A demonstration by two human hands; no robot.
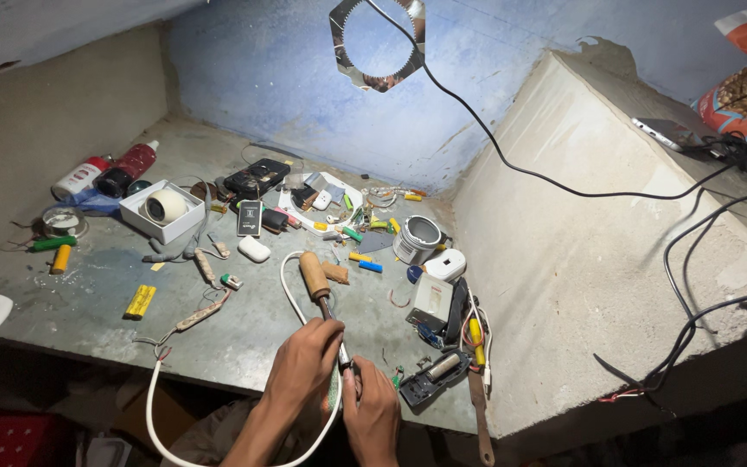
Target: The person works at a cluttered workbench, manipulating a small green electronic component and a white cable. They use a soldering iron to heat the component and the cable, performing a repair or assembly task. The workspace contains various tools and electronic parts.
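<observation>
Across a grey concrete bench (88,311) set into a corner, small parts lie scattered: yellow batteries (140,301), a white box (162,210) with a roll inside, a round tin (417,238), a white plug (445,264), a red spray can (127,169) and a black charger case (257,177). Blue-painted plaster rises behind, and a sloped concrete slab (598,225) walls off the right side. A ring lamp (378,43) hangs overhead, its black cable (512,164) trailing right.

At the bench's near edge, the left hand (304,363) curls its fingers closed around the metal shaft of a soldering iron (322,290), whose wooden handle points away toward the back wall. The right hand (373,411) sits just beside it, fingers pinched narrow at the iron's lower end; what exactly they grip there is too small to tell. A white cord (159,406) loops from the handle, off the front edge and back under the wrists.

Both hands work right over the front lip of the bench. A black battery holder (432,376) and a rusty strip (480,415) lie just to the right of them. Left of the hands the surface holds fewer things, with a wire lead (196,318) near the edge.
</observation>
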